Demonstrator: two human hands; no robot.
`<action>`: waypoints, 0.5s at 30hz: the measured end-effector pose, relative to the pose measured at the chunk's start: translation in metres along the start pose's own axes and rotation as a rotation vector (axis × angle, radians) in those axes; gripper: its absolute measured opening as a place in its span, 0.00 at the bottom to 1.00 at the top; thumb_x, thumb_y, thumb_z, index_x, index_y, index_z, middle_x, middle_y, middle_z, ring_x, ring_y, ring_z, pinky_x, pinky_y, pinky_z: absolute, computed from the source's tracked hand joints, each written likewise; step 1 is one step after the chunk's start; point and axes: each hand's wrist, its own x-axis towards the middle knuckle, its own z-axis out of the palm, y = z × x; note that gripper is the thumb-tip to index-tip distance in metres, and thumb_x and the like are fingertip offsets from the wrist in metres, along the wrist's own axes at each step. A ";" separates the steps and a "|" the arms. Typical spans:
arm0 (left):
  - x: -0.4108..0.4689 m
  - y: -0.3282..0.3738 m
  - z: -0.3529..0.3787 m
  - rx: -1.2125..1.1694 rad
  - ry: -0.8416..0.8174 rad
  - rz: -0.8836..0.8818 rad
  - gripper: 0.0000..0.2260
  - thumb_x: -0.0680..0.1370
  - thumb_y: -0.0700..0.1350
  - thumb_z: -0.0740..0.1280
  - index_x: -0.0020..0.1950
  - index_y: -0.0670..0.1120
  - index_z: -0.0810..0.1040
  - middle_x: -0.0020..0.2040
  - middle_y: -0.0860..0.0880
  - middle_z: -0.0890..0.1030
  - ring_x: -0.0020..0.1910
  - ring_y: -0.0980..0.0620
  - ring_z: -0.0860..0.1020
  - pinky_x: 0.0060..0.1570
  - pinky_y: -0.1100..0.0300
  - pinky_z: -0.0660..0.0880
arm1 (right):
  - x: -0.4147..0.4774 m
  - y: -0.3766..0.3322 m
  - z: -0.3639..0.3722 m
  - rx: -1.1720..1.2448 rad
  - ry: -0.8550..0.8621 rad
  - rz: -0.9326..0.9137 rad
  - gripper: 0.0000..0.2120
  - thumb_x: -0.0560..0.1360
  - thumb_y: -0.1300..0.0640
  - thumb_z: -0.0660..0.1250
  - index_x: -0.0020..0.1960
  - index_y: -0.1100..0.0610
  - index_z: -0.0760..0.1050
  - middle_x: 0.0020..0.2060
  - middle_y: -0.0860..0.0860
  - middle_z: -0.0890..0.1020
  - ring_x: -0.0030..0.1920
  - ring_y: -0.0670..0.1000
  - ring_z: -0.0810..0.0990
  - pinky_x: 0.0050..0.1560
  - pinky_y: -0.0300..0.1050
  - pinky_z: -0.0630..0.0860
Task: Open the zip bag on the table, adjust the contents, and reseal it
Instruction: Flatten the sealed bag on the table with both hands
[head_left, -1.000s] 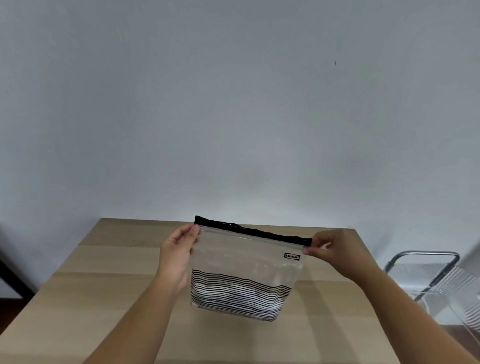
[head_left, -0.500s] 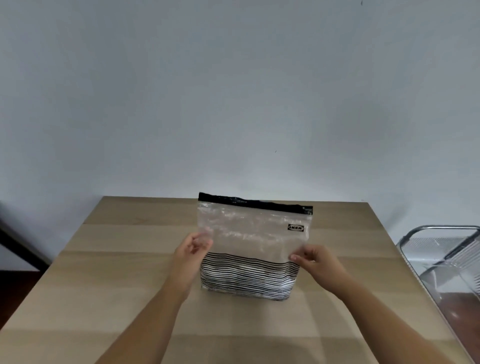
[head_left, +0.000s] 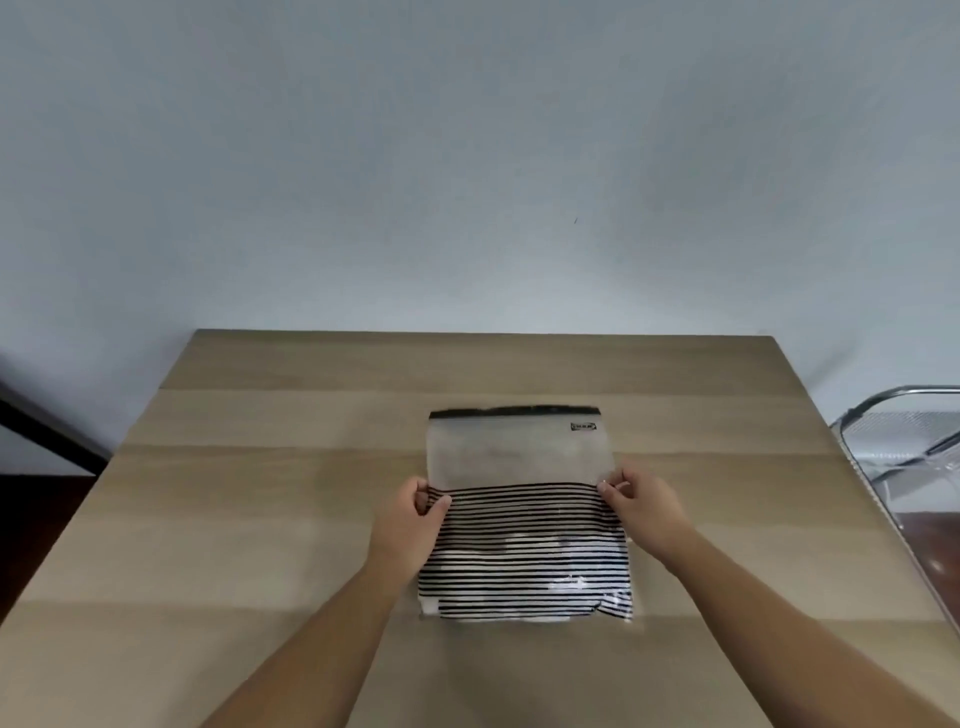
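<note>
**Zip bag flat on the table, pinched at both side edges**

The left hand (head_left: 410, 525) pinches the left edge of the zip bag (head_left: 522, 514) between thumb and fingers; the right hand (head_left: 641, 506) pinches the right edge likewise, level with the topmost stripe. The bag lies flat on the pale wooden table (head_left: 260, 519), right of centre, its black zip strip (head_left: 514, 412) at the far end. Its far half is clear plastic; its near half bears black stripes over pale, indistinct contents. A plain grey wall (head_left: 467, 156) stands beyond, and a metal-framed chair (head_left: 904, 441) sits at the right.

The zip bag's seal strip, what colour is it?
Black seal strip, clearest in the head view.
</note>
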 end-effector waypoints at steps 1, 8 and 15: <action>-0.002 -0.004 0.002 0.073 -0.017 -0.030 0.07 0.75 0.51 0.66 0.49 0.49 0.74 0.42 0.50 0.81 0.43 0.49 0.79 0.46 0.53 0.75 | 0.000 0.003 0.003 -0.010 -0.018 0.037 0.05 0.76 0.57 0.65 0.42 0.55 0.76 0.40 0.56 0.83 0.43 0.57 0.82 0.47 0.53 0.78; -0.005 0.001 0.010 0.509 0.201 0.209 0.21 0.77 0.55 0.61 0.66 0.48 0.65 0.61 0.46 0.74 0.56 0.47 0.74 0.52 0.53 0.72 | 0.000 -0.004 0.020 -0.334 0.140 -0.113 0.17 0.75 0.54 0.64 0.63 0.53 0.68 0.60 0.52 0.74 0.59 0.55 0.73 0.59 0.50 0.71; 0.036 0.023 0.056 0.692 -0.008 0.415 0.26 0.80 0.56 0.46 0.76 0.49 0.47 0.78 0.49 0.50 0.77 0.51 0.48 0.73 0.52 0.47 | 0.030 -0.027 0.076 -0.591 0.038 -0.399 0.27 0.79 0.43 0.50 0.75 0.47 0.47 0.77 0.49 0.47 0.77 0.51 0.43 0.75 0.52 0.45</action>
